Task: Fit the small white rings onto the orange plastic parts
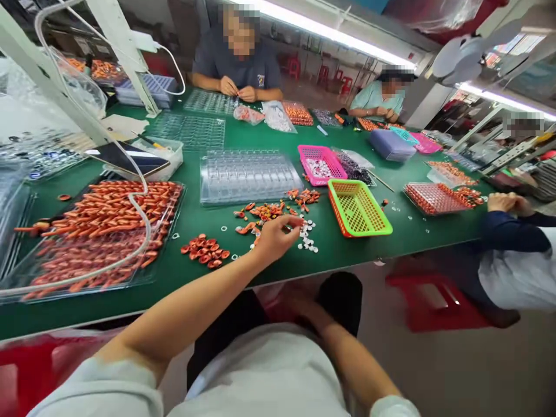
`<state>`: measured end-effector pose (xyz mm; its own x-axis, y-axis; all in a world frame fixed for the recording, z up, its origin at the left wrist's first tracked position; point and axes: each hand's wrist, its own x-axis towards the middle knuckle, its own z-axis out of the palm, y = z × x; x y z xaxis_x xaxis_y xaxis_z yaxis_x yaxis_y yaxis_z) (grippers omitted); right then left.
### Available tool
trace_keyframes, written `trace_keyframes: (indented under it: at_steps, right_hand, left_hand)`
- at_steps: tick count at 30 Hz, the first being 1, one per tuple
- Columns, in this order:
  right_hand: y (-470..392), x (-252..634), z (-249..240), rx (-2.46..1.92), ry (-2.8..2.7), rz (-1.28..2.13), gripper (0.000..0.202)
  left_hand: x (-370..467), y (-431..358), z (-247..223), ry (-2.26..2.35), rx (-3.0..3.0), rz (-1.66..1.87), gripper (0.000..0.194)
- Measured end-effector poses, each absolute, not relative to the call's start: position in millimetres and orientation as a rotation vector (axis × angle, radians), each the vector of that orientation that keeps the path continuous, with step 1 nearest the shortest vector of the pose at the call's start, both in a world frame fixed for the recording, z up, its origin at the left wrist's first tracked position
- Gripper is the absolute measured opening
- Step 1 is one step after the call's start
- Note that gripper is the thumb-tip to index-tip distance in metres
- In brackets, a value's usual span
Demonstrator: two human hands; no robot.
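My left hand (278,237) is over the table with thumb and fingertips pinched together. Whatever lies between the fingertips is too small to make out. Just beside them is a scatter of small white discs (307,236). Behind the hand spreads a loose pile of small orange and yellow parts (266,212). Left of the wrist sits a heap of orange cup-shaped pieces (204,250). My right hand (299,304) is low between my legs, below the table edge, dim and smeared, so its fingers cannot be read.
A lime-green basket (386,229) stands right of the discs, with a pink basket (304,155) behind it. Clear plastic trays (247,176) lie ahead. At left, a tray of orange parts (125,208) has a white cable (145,191) hanging across it. Other people sit around the table.
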<state>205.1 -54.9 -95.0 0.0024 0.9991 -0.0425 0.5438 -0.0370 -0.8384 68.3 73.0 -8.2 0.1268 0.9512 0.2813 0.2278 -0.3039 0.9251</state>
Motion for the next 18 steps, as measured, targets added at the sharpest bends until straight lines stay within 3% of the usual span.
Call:
trace_keyframes:
  at_steps: [8,12,18]
  right_hand:
    - [-98,271,-90,-1.590,-1.766,1.309,0.027]
    - [-96,280,-60,-1.523,-1.787,1.337,0.032]
    - [-74,268,-12,-1.352,-1.861,1.215,0.024]
  left_hand:
    - [68,72,-8,1.095,1.620,1.279,0.024]
    - [69,69,-11,1.084,1.667,1.255,0.021]
    - [70,69,-9,1.080,1.755,1.231,0.020]
